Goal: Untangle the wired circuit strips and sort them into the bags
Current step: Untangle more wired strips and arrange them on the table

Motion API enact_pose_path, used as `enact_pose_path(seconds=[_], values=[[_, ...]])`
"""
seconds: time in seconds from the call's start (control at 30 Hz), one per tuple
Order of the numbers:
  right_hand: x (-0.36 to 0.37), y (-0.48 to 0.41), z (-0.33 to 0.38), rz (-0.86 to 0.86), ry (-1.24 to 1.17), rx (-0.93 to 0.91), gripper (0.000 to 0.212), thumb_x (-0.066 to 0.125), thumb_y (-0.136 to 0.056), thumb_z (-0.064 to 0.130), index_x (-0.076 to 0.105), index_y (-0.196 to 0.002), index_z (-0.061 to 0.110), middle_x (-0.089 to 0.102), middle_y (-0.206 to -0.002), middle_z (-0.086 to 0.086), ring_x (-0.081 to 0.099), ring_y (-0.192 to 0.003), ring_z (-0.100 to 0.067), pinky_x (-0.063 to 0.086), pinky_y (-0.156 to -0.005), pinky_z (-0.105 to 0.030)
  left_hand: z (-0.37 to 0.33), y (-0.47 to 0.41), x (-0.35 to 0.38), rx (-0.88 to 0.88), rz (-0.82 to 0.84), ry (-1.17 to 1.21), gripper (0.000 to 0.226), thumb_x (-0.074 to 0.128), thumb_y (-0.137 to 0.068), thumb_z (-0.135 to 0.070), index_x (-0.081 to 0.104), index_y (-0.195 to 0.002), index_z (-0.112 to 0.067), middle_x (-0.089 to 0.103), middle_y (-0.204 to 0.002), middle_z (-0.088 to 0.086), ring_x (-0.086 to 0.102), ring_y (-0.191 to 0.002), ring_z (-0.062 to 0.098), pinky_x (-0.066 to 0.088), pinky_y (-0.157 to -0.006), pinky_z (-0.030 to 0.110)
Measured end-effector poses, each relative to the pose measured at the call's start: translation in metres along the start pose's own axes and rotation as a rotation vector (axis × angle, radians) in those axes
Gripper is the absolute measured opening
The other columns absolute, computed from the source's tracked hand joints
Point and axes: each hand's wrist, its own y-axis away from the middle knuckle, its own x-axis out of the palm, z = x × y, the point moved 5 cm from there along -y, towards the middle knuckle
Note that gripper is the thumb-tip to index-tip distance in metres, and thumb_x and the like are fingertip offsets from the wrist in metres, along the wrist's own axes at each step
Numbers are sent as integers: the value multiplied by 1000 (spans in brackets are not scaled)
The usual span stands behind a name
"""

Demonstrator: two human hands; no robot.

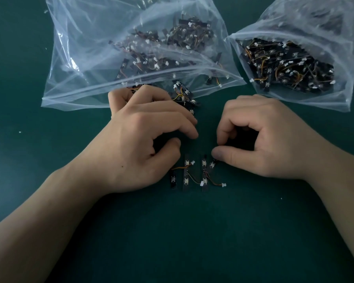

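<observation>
On the green surface (pixel 192 231), a few wired strips (pixel 194 174) lie side by side between the two hands, near the person. A loose pile (pixel 184 94) of more strips sits at the mouth of the left bag (pixel 74 58), and both it and the right bag (pixel 343 94) hold many others. The left hand (pixel 143 139) hovers with fingers (pixel 184 127) curled just above the strips, and the right hand (pixel 264 137) has its thumb (pixel 223 155) touching the top of a tilted strip, but I cannot tell whether either hand actually grasps anything.
</observation>
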Motion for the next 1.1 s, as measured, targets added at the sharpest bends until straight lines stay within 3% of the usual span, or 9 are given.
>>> enact_pose_path(seconds=[0.2,0.4,0.7,1.1], values=[[-1,1,0,-4,-43,-35,7,79,-85,34,79,-86,27,66,-86,13,64,-84,-11,46,-83,-35,0,0,1,3,1,-2,29,63,-81,-16,77,-101,-32,69,-119,-26,53,-122,14,23,-104,48],[1,4,1,28,-45,-46,3,80,-85,35,81,-86,32,64,-89,16,63,-86,-8,37,-88,-32,-1,0,1,7,3,-7,28,63,-82,-16,77,-101,-31,69,-119,-25,54,-122,17,26,-104,52],[2,3,4,27,-32,-61,9,79,-83,31,79,-92,31,65,-93,17,64,-89,-6,37,-87,-28,-1,0,0,10,5,-4,28,63,-82,-16,78,-101,-29,69,-119,-24,54,-122,17,26,-105,54],[2,3,5,38,-114,-78,14,81,-81,30,77,-94,28,67,-86,12,65,-85,-14,42,-83,-34,-1,0,0,15,6,-3,28,63,-81,-16,78,-101,-30,69,-119,-24,54,-122,17,26,-106,53]])
